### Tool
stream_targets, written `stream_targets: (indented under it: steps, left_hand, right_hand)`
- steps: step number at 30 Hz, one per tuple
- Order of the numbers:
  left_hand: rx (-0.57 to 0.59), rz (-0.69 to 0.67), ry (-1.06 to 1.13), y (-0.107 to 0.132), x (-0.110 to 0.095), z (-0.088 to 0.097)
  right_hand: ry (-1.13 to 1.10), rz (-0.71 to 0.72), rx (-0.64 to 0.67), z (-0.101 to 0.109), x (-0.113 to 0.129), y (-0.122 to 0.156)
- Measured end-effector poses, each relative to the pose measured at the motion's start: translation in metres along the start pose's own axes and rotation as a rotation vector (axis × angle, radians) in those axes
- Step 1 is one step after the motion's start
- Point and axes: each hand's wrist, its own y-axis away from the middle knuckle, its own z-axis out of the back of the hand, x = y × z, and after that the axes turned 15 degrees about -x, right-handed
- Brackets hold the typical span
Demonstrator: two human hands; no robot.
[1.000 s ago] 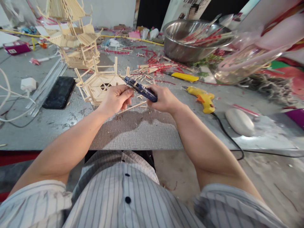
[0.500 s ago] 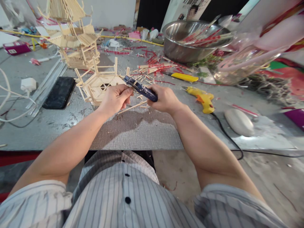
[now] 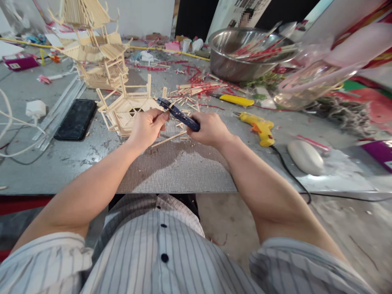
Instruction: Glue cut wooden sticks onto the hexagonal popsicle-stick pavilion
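Observation:
My right hand is closed around the handles of a dark blue plier-like cutter, whose head points up and to the left. At that head, the fingers of my left hand are pinched on a thin wooden stick, mostly hidden by fingers and tool. Just behind my left hand sits a low six-sided frame of wooden sticks with upright posts. A loose stick and short cut bits lie on the table under the cutter.
A tiered stick pagoda stands at back left, near a black phone. Loose sticks, a yellow utility knife and a steel basin are beyond my hands. To the right lie a yellow glue gun and its cord.
Both hands and the cutter have shifted very slightly left in the picture, along with a small shift of the view. The grips look the same.

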Motion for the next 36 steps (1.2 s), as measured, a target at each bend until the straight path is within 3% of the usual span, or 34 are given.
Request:
stream_targets:
  steps: [11, 19, 21, 27, 30, 33, 36]
  left_hand:
    - [-0.007, 0.015, -0.071, 0.000, -0.003, 0.002]
    - [-0.010, -0.019, -0.069, -0.001, 0.003, 0.002]
    - [0.033, 0.041, -0.006, -0.001, 0.000, 0.003]
    - [0.285, 0.386, 0.244, 0.001, -0.014, 0.002]
    - [0.357, 0.428, 0.227, 0.002, -0.016, 0.002]
    - [0.385, 0.305, 0.048, 0.004, -0.011, 0.000]
    - [0.320, -0.034, -0.305, 0.006, -0.003, -0.004]
  right_hand:
    - [0.032, -0.013, -0.021, -0.005, 0.002, -0.001]
    - [-0.014, -0.123, -0.154, -0.005, -0.003, -0.003]
    - [-0.029, -0.156, -0.172, -0.005, -0.007, -0.004]
    - [-0.089, -0.181, -0.227, -0.013, -0.019, -0.006]
    - [-0.094, -0.185, -0.225, -0.014, -0.020, -0.005]
    - [-0.095, -0.198, -0.213, -0.011, -0.022, -0.006]
    - [-0.079, -0.230, -0.222, -0.008, -0.024, -0.008]
